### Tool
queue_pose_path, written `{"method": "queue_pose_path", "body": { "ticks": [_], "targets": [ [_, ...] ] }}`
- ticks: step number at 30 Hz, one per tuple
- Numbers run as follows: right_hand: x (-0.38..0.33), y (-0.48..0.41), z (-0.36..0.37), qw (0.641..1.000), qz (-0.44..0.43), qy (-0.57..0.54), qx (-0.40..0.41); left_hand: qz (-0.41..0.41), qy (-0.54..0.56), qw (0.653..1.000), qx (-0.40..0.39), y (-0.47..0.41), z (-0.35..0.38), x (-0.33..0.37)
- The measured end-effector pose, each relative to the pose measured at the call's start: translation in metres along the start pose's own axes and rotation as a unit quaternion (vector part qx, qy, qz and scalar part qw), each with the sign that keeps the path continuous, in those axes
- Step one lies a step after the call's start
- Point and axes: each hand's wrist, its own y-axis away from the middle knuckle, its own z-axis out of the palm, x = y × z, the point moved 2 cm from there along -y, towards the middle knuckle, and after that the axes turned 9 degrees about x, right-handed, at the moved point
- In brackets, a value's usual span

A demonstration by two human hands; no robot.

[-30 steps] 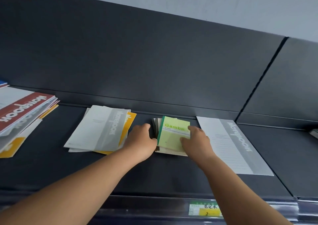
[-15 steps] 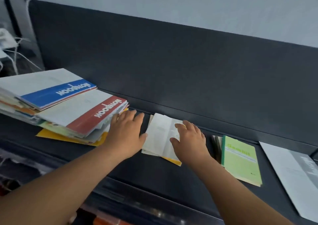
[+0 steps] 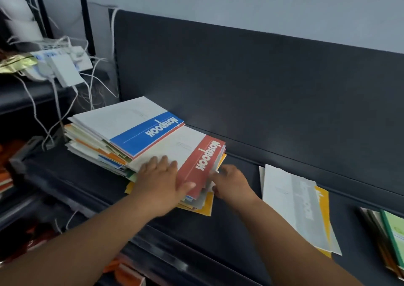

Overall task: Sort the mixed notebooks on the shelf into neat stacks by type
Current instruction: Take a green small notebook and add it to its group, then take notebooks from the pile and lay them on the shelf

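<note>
A tall mixed pile of notebooks sits on the dark shelf (image 3: 236,215) at the left. A blue-banded notebook (image 3: 135,126) tops it, with a red-banded notebook (image 3: 196,154) just below and orange, green and yellow covers sticking out underneath. My left hand (image 3: 162,180) lies flat on the red-banded notebook, fingers spread, thumb at its front edge. My right hand (image 3: 231,183) is at the pile's right side with its fingers tucked among the notebook edges; whether they pinch one is hidden. A small stack topped by a grey-banded notebook (image 3: 293,202) lies to the right, and green notebooks (image 3: 393,231) lie at the far right edge.
The shelf's dark back panel (image 3: 262,84) rises behind the piles. At the upper left, white adapters and cables (image 3: 63,67) sit on a neighbouring shelf. Orange items show on lower shelves at the bottom left.
My view has swung left. Both hands left the grey-banded stack and moved to the tall mixed pile; the left now lies on the red-banded notebook, the right reaches into the pile's right side.
</note>
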Motion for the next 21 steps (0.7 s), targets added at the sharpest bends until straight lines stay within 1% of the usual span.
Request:
{"method": "queue_pose_path", "body": {
  "ticks": [2,3,5,7,9,12,14,17,19,21],
  "targets": [
    [0.003,-0.008,0.007,0.994,0.078,-0.082,-0.003,0.058,0.018,0.998,0.017,-0.001,-0.001,0.005],
    [0.003,-0.01,0.008,0.985,0.112,-0.129,-0.005,0.072,0.026,0.997,0.025,-0.004,-0.003,0.004],
    [0.002,-0.012,0.007,0.965,0.162,-0.206,-0.003,0.055,0.027,0.998,0.024,-0.015,-0.005,-0.005],
    [0.001,-0.011,0.006,0.946,0.198,-0.258,0.004,0.03,0.008,1.0,-0.001,-0.024,-0.002,-0.014],
    [-0.001,-0.009,0.006,0.928,0.233,-0.292,0.007,0.037,0.003,0.999,-0.018,-0.025,0.001,-0.016],
    [-0.001,-0.008,0.003,0.911,0.273,-0.309,0.009,0.071,0.054,0.996,0.004,-0.026,-0.005,-0.015],
    [-0.001,-0.007,0.002,0.912,0.274,-0.306,0.013,0.056,0.068,0.996,0.014,-0.031,-0.008,-0.02],
    [-0.002,-0.005,0.003,0.917,0.267,-0.294,0.021,0.027,0.049,0.998,-0.024,-0.032,-0.004,-0.021],
    [-0.004,-0.006,0.003,0.921,0.265,-0.284,0.028,0.034,0.045,0.998,-0.032,-0.028,-0.002,-0.016],
    [-0.002,-0.008,0.002,0.925,0.264,-0.27,0.039,0.05,0.064,0.996,-0.032,-0.022,-0.003,-0.008]
  ]
}}
